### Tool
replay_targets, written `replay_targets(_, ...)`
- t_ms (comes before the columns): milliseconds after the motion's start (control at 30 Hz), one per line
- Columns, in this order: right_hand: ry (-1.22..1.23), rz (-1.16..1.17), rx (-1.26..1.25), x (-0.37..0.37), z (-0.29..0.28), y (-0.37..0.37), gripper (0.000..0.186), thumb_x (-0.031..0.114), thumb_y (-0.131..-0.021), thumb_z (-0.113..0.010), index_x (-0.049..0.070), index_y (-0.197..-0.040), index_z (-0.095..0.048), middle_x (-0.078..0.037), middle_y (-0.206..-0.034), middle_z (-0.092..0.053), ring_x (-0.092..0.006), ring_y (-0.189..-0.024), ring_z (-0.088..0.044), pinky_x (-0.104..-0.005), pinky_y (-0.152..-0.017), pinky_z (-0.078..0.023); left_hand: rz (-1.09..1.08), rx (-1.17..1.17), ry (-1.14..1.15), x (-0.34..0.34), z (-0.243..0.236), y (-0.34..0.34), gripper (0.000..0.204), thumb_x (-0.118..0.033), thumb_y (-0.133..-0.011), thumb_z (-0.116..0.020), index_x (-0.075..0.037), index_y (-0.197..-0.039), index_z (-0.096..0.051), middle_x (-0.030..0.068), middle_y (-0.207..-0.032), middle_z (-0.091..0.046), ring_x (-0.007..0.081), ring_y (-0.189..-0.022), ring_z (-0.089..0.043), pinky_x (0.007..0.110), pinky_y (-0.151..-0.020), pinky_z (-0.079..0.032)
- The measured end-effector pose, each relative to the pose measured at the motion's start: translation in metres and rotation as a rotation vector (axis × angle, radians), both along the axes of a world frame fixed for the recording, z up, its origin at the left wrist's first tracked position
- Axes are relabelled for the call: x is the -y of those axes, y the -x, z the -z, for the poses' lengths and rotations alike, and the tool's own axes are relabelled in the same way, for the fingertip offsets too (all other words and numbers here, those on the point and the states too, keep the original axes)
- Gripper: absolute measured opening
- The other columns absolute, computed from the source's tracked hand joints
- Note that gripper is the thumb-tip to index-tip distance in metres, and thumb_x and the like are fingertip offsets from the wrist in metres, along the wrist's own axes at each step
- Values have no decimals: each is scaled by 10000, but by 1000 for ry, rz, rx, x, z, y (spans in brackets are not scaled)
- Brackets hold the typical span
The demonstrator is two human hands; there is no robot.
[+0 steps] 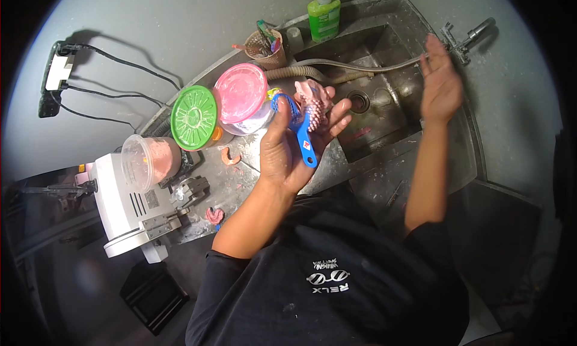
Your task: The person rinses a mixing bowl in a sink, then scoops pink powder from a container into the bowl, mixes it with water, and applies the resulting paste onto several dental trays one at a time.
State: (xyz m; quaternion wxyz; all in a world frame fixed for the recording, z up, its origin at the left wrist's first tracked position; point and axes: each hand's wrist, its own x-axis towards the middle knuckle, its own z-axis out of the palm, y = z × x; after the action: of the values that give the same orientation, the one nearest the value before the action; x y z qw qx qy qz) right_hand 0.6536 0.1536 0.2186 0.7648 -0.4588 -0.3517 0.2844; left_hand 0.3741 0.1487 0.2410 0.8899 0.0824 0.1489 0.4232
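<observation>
1. Fingers (336, 114) of the left hand (288, 150) curl around a blue tray (299, 126) loaded with pink material (315, 102); the thumb lies along the near side of the blue handle, and the handle's end pokes out below the fingertips.
2. Pink material sits at the fingertips' far end, above the front edge of the steel sink (384, 105), so any drips would likely fall onto the wet counter rather than onto the lidded tubs.
3. Right hand (440, 84) is spread wide and holds nothing; its fingertips are just short of the tap (466, 39) at the sink's far corner.
4. To do this well, I judge the left grip should stay on the handle and tray rim only, with no fingertip pressing into the pink mass, which looks soft enough to mark.
5. Keeping the tray level between thumb and fingers seems wise, since a tilt could let the material slide off.
6. A grey hose (360, 65) runs across the basin between the two hands; the free fingers should clear it when reaching.
7. Beyond the left knuckles stand a pink-lidded tub (240, 93) and a green-lidded tub (193, 117); the left wrist should avoid knocking them.
</observation>
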Motion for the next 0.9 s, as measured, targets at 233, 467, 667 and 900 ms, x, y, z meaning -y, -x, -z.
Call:
replay_targets(233,-97,-470,-598,-17,8,-78,574,199,-835,-407,-213,-1233,-447,-333,-1220,-561,-443,-1200,-531,-523,-1090,-390,7,15,-25,-7,5,1,251,-217,-958,-577,-104,-1182,-591,94,-1256,-599,321,-1340,-425,622,-1105,-280)
replay_targets(467,-180,-396,612,18,6,105,604,168,-791,-547,-105,-1321,-455,-264,-1351,-514,-343,-1265,-509,-419,-1081,-361,3,41,31,-11,13,-19,284,-279,-944,-584,-131,-1186,-593,47,-1279,-611,218,-1319,-463,558,-1032,-347)
replay_targets(667,-168,-468,472,14,-4,122,656,152,-778,-525,-113,-1366,-404,-279,-1368,-483,-371,-1285,-488,-416,-1081,-374,-121,10,95,-27,17,-29,420,-303,-971,-533,-27,-1287,-536,146,-1377,-534,286,-1372,-385,457,-1143,-306)
replay_targets(900,-160,-405,592,33,-2,139,663,247,-917,-437,-152,-1422,-279,-339,-1470,-324,-426,-1404,-310,-446,-1169,-193,-142,70,-30,-35,16,-36,353,-306,-968,-544,-140,-1279,-571,3,-1343,-585,190,-1331,-453,550,-1144,-242)
